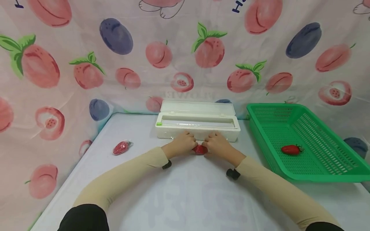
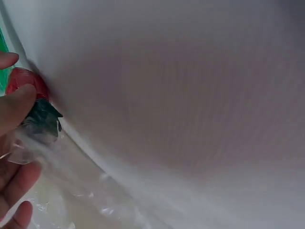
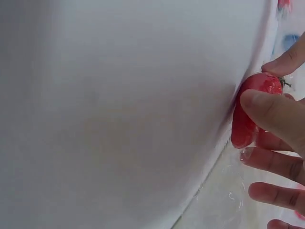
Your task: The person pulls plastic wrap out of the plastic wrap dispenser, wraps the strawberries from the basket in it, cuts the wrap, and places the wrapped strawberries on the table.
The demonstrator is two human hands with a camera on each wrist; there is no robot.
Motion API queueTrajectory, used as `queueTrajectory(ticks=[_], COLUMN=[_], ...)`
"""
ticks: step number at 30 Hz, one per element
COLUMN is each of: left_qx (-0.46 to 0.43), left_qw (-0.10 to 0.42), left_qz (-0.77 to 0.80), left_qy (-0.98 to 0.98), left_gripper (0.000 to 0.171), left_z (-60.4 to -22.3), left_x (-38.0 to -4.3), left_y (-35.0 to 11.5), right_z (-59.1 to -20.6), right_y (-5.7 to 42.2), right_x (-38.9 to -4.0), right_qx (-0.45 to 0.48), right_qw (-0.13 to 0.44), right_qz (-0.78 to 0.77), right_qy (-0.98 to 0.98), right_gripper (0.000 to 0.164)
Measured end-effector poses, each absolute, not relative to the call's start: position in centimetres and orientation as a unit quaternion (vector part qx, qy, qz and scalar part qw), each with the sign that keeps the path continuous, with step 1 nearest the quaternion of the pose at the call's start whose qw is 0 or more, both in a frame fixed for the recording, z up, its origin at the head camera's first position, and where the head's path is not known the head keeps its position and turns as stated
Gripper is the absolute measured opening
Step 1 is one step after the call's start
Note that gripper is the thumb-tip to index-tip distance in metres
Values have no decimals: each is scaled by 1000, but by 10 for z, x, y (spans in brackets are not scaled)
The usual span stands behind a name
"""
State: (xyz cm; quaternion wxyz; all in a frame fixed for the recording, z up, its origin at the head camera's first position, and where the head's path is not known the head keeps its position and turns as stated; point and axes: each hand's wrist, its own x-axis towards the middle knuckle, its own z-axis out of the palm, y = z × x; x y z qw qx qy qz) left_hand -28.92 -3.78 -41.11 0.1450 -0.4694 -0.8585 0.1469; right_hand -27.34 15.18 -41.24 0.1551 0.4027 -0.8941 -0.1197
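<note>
A red strawberry (image 1: 200,149) with clear plastic film about it lies between the two hands, in front of the white cling film box. My left hand (image 1: 181,144) pinches it from the left, thumb (image 2: 21,98) near its dark green leaves. From the right, my right hand (image 1: 218,146) holds it between thumb and fingers, its lower fingers spread apart in the right wrist view. Loose clear film (image 2: 90,191) trails beside the strawberry in the left wrist view. The cling film box (image 1: 173,132) stands with its lid (image 1: 199,108) raised and a green slider (image 1: 159,124) at its left end.
A film-wrapped strawberry (image 1: 121,148) lies on the white tabletop (image 1: 179,199) at the left. At the right stands a green plastic basket (image 1: 260,141) with one strawberry (image 1: 292,149) in it. A fruit-print cloth (image 1: 138,29) hangs behind the table.
</note>
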Motion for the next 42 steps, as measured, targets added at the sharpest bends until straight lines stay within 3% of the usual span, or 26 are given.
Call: queueTrajectory(ticks=[5,13,16,19,22,25,28,35,39,42], left_qx=[-475,-481,-470,-463,-463,-462,-453,-418,-415,-415], left_qw=[101,53,83,154,224,248,226,142,152,150], left_qz=[110,99,133,156,146,136,134,119,124,132], left_qy=[-867,-870,-869,-859,-845,-841,-852,-890,-889,-888], left_gripper=[28,30,36,38,30,22,20,45,48,44], left_z=[-412,-412,-412,-413,-415,-416,-417,-418,-417,-415], left_x=[-269,-244,-234,-224,-217,-213,-214,-219,-220,-220], left_y=[-41,-46,-48,-49,-47,-45,-44,-44,-41,-38], right_z=[-413,-406,-404,-405,-407,-408,-410,-416,-420,-421], right_y=[155,154,154,156,159,162,165,169,169,167], right_x=[-254,-228,-225,-226,-231,-237,-243,-248,-250,-250], right_qx=[429,452,456,452,440,426,416,364,340,334], right_qw=[161,129,105,70,16,-45,-98,-169,-183,-141], right_qz=[-126,-83,-63,-40,8,70,128,215,236,219], right_qy=[-880,-879,-882,-888,-898,-901,-895,-891,-892,-906], right_gripper=[36,22,21,18,14,11,14,24,25,19])
